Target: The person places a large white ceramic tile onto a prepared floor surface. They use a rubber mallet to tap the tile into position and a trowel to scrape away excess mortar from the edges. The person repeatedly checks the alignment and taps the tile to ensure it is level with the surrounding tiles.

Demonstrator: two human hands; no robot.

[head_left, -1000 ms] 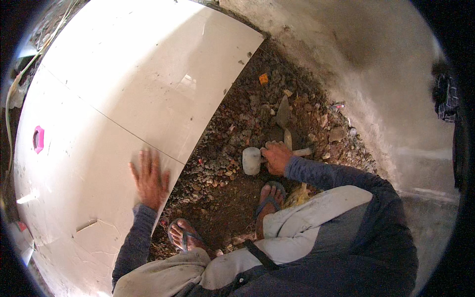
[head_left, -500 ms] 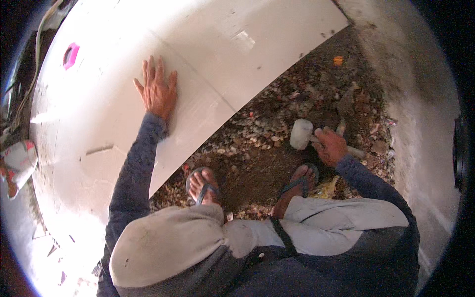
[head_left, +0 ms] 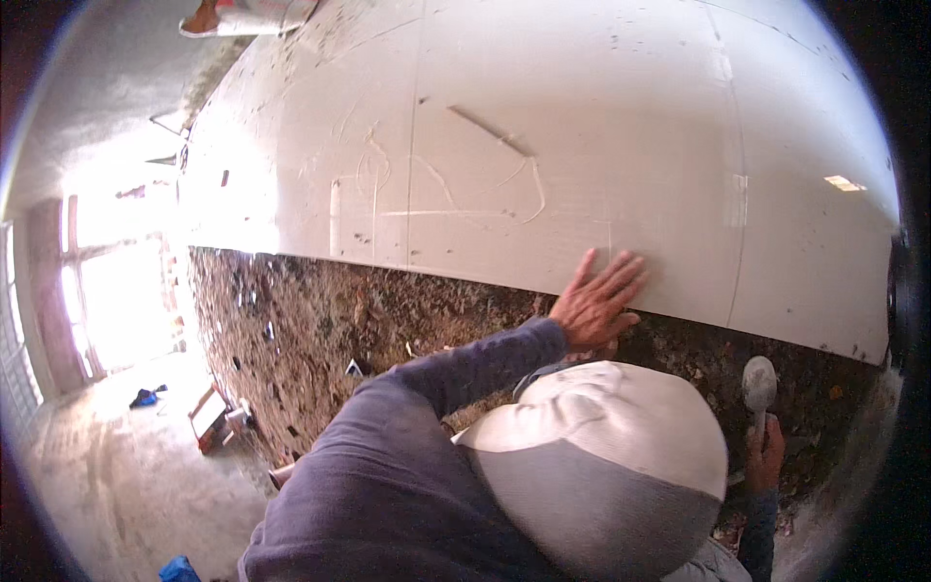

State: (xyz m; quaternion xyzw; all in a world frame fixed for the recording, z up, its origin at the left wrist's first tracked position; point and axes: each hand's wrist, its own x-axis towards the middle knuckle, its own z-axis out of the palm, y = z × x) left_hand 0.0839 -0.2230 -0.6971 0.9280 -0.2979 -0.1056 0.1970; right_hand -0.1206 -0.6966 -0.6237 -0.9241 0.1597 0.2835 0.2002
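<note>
My left hand (head_left: 596,301) lies with fingers spread on the edge of the large, pale, glossy tiles (head_left: 485,194), which carry thin lines and scribbled scratches. Along that edge runs bare soil with gravel (head_left: 281,330). At the lower right, my right hand (head_left: 764,451) grips the handle of a mallet with a pale head (head_left: 759,383), held over the soil. My bent knee in pale and grey trousers (head_left: 592,436) sits between my hands and hides part of the ground.
A concrete floor (head_left: 126,466) stretches left toward a bright window or doorway (head_left: 121,301). On it lie a small box-like object (head_left: 208,417) and blue items (head_left: 145,398). A pale container (head_left: 242,17) stands at the top left. A wall edge (head_left: 868,456) borders the right.
The view has swung sharply toward the left, bringing the window and concrete floor in. My left hand now rests at the tiles' edge rather than farther onto them. My right hand still grips the mallet.
</note>
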